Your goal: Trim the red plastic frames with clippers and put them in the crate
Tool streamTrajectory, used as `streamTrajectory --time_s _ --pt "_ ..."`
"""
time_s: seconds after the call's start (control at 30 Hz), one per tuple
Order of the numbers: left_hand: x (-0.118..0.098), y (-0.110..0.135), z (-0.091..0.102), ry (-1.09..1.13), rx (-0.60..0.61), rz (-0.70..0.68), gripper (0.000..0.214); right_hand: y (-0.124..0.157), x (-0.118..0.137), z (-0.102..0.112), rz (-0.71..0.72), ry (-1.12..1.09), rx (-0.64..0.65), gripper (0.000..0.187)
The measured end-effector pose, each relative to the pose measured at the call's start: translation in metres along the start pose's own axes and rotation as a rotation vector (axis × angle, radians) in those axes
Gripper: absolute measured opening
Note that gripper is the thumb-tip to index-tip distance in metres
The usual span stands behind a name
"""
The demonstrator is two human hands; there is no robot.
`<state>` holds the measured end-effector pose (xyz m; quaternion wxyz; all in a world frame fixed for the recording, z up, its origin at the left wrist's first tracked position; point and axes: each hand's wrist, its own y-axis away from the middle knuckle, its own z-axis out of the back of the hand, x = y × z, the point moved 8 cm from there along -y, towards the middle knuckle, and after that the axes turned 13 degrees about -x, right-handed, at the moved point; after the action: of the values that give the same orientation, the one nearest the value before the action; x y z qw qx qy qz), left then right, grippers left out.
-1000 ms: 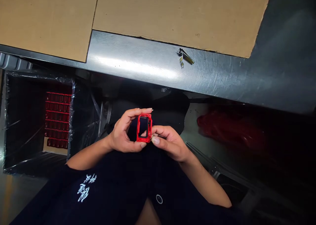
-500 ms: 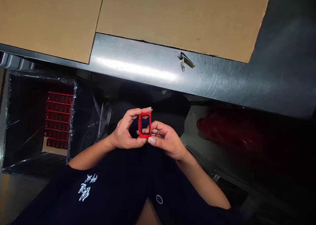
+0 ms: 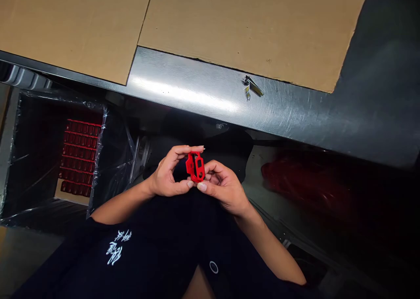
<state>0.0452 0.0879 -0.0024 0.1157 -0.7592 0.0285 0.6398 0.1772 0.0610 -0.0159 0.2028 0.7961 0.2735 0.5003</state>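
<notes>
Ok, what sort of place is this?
Likely a workshop or small factory, judging by the metal table partly covered with cardboard and the plastic-lined box holding rows of red pieces.

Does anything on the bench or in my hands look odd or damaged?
Nothing looks spilled or broken. The red frame held between your left hand and right hand shows no obvious damage. Slightly odd: what looks like a nail clipper lies splayed open on the metal bench, beside cardboard sheets with uneven front edges.

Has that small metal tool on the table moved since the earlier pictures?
No; against the right-hand cardboard sheet, the small metal tool keeps its place on the metal table.
</notes>
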Motion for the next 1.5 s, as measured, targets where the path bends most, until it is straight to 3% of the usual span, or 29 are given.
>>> streamTrajectory --time_s 0.23,0.47,0.77,1.0,1.17,1.27,1.4,1.5 --pt "-0.004 -0.003 0.003 0.046 0.005 0.039 0.061 -0.001 0.000 0.008 0.041 -0.016 -0.076 0.034" --pt "-0.004 -0.001 0.007 0.066 -0.017 0.081 0.055 -0.005 0.011 0.023 0.164 -0.074 -0.231 0.034" --pt "0.004 -0.008 0.014 -0.183 -0.085 0.128 0.020 -0.003 0.023 0.036 0.344 0.009 -0.334 0.028" --pt "0.003 -0.010 0.003 -0.261 0.044 0.190 0.028 0.002 0.028 0.036 0.377 0.216 -0.309 0.026" --pt "-0.001 -0.006 0.002 -0.307 0.085 0.097 0.062 0.001 0.033 0.024 0.400 0.312 -0.242 0.024" --pt "-0.001 -0.003 0.006 -0.355 0.072 0.054 0.067 -0.003 0.035 0.016 0.417 0.368 -0.228 0.027" --pt "-0.003 0.002 0.022 -0.333 -0.018 0.055 0.063 -0.014 0.032 0.011 0.382 0.350 -0.212 0.030" --pt "-0.005 0.006 0.056 -0.284 -0.166 0.081 0.060 -0.027 0.027 0.022 0.354 0.404 -0.290 0.027"
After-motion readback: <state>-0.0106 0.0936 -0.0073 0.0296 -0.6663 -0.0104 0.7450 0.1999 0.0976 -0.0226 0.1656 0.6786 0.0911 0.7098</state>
